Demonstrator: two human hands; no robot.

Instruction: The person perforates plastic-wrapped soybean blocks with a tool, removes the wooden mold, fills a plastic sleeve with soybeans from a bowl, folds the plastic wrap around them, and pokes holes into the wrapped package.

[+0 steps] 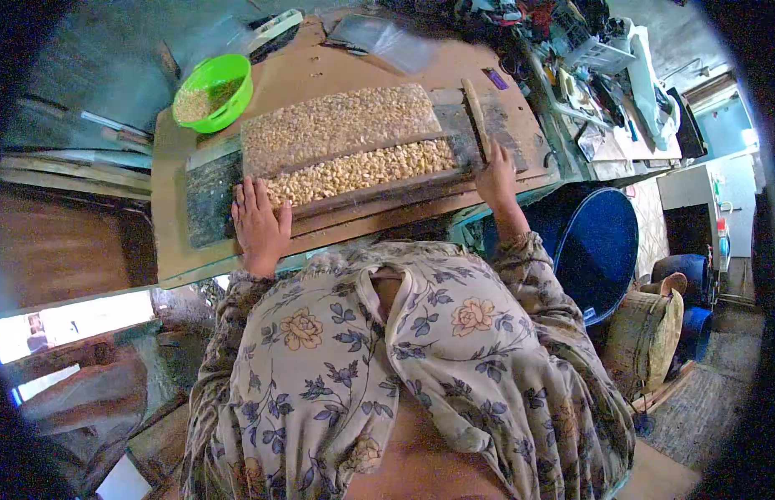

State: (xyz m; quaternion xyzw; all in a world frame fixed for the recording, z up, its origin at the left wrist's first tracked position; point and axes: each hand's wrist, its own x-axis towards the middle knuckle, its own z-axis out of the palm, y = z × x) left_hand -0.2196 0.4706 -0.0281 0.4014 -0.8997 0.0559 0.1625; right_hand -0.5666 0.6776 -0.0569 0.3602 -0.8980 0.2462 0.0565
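Observation:
My left hand (260,218) lies with fingers outstretched at the left end of a strip of loose pale beans (362,171), palm over the near edge of a dark board (214,200). Behind that strip, a flat slab of beans (337,121), seemingly under clear plastic, covers the middle of the board. At the board's right end rests my right hand (497,179), fingers extended forward and thumb toward the beans. Its fingertips are right at the near end of a narrow wooden stick (474,108), which points away from me. A dark rail (362,196) runs along the near side of the strip.
A green basin (244,96) with more beans stands at the table's (175,158) back left. Clear plastic sheets (387,42) lie at the far edge, a purple packet (496,78) at the right. Below right are a large blue tub (600,250) and a pale container (650,337).

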